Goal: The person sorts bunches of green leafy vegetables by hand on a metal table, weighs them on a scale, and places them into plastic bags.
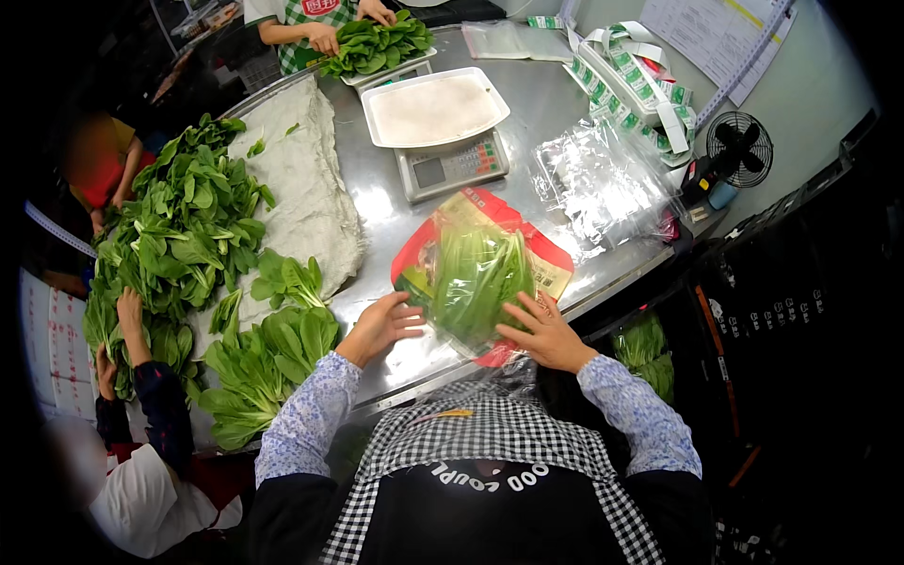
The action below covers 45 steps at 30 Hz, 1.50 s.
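A clear plastic bag with red and yellow printing lies on the steel table in front of me, filled with green leafy vegetables. My left hand rests on the bag's near left edge with fingers spread. My right hand presses flat on the bag's near right side. Neither hand closes around the bag. A small bunch of loose greens lies just left of my left hand.
A digital scale with a white tray stands behind the bag. Empty clear bags and a roll of green labels lie right. A big heap of greens on white cloth lies left, handled by other people. A small fan sits far right.
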### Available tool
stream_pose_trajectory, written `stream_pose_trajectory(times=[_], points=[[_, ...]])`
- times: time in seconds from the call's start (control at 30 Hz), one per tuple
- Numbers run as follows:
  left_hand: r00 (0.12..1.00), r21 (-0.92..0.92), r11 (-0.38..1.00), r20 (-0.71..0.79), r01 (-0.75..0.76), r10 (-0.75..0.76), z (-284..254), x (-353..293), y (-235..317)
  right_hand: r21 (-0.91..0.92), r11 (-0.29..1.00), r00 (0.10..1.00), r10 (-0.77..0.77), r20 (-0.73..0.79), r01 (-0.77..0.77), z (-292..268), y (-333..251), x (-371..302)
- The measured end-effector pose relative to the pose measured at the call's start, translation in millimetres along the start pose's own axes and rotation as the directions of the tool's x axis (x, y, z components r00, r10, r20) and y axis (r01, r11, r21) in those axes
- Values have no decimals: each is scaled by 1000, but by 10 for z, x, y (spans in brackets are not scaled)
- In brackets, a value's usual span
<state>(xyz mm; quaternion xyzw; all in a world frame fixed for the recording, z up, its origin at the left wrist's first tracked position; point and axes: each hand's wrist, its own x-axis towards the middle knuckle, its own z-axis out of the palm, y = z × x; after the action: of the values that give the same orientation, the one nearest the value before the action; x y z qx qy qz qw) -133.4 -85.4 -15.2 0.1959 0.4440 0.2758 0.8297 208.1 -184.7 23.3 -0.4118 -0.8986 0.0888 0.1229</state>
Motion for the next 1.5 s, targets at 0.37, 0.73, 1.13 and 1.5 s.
stream_pose_trajectory(times=[0.37,0.73,1.13,1.5], points=[[990,516,850,133,-106,42,471,185,-236,416,827,889,450,-84,-379,179,-37,224],[995,395,918,67,44,-77,54,-207,-311,633,655,759,631,-158,-413,-292,-704,330],[995,312,946,-68,85,-67,111,-512,-606,510,835,961,270,-54,-206,674,-1202,864],[999,132,991,43,20,-26,254,-564,-646,585,805,959,236,-157,-102,462,-1300,238]])
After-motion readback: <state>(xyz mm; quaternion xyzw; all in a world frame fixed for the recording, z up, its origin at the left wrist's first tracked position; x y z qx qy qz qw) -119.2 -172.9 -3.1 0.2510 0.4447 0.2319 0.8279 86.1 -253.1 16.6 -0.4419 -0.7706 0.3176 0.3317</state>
